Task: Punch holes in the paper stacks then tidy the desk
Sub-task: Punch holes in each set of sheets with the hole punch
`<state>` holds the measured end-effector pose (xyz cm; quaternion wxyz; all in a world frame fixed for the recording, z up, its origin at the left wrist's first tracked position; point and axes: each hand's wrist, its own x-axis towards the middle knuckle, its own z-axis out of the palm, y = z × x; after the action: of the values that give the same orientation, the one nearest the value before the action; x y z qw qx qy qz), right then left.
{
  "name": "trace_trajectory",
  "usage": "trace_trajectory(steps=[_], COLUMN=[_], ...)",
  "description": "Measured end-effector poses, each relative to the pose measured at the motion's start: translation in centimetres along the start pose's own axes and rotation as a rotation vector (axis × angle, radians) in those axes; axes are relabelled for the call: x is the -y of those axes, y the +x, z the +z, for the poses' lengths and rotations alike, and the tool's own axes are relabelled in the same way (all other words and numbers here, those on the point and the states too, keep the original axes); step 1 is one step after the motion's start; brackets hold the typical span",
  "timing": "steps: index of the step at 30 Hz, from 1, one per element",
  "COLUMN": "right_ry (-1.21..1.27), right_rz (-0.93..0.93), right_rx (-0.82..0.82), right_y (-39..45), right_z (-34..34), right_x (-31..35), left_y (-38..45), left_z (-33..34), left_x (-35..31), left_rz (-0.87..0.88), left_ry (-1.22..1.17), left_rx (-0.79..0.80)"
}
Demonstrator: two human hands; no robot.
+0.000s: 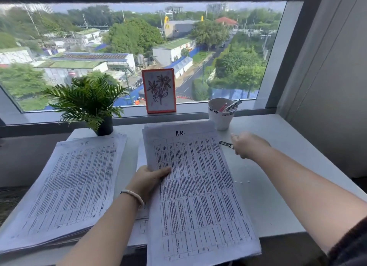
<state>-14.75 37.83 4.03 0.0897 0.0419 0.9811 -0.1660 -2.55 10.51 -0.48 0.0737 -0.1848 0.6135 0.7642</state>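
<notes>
holding a printed paper stack [198,188] by its left edge, the left hand [148,179] has its thumb on the top sheet and its fingers curled under, so this grip is clenched on the paper. the stack is headed "a.r." in ink, lies in the middle of the pale bench [264,196] and hangs over the near edge. more sheets show beneath it at its left side. a second paper stack [67,186] lies to the left, apart from the first, with its top sheet also printed in table form. the right hand [245,145] reaches out over the bench to the right of the held stack, fingers curled round a small metal tool [226,144] whose tip points toward the stack's upper right corner; what kind of tool it is cannot be told. a few tiny white dots [241,182] lie on the bench near the stack's right edge. at the back stand a potted fern [87,101], a framed flower drawing [158,91] on the window ledge, and a white cup [220,114] with pens in it.
</notes>
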Motion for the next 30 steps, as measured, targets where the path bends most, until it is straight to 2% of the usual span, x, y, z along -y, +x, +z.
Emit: trace_trajectory(steps=[9,18,24,30], right_ry=[0.223,0.103,0.199,0.123], right_rz=[-0.051,-0.027,-0.010,0.023], right_rx=[0.051,0.041,0.103,0.091], right_y=[1.8,1.8,1.6,1.2], right_z=[0.8,0.5,0.7,0.4], right_x=[-0.4,-0.2,-0.5,-0.2], left_y=[0.5,0.5,0.9,1.1], left_z=[-0.4,-0.5,-0.5,-0.5], left_x=[0.9,1.0,1.3,1.4], left_rz=[0.041,0.044,0.063,0.068], left_ry=[0.028,0.034,0.041,0.025], left_rx=[-0.022,0.015,-0.001,-0.007])
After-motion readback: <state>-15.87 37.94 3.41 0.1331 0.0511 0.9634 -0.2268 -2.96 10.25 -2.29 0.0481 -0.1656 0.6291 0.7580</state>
